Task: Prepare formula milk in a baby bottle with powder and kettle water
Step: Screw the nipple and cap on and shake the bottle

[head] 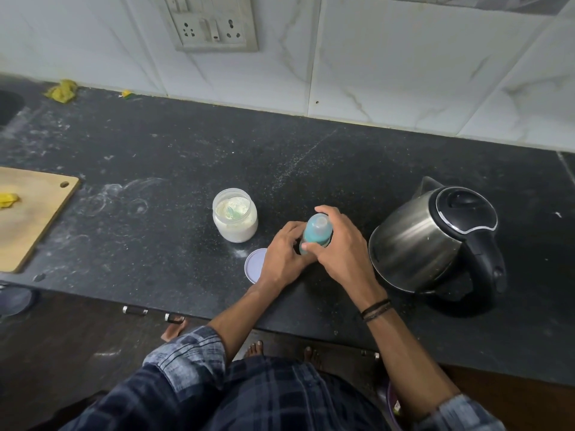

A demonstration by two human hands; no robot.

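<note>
A baby bottle with a teal collar and clear teat stands upright on the black counter. My left hand grips its lower body from the left. My right hand curls round the teal top from the right. An open clear jar of white powder, with a pale scoop half buried in it, stands just left of the bottle. Its round white lid lies flat on the counter, partly under my left wrist. A steel kettle with a black lid and handle sits to the right, lid closed.
A wooden cutting board with a yellow scrap lies at the left edge. A sink corner is at far left, a yellow cloth behind it. A wall socket panel is on the tiled wall.
</note>
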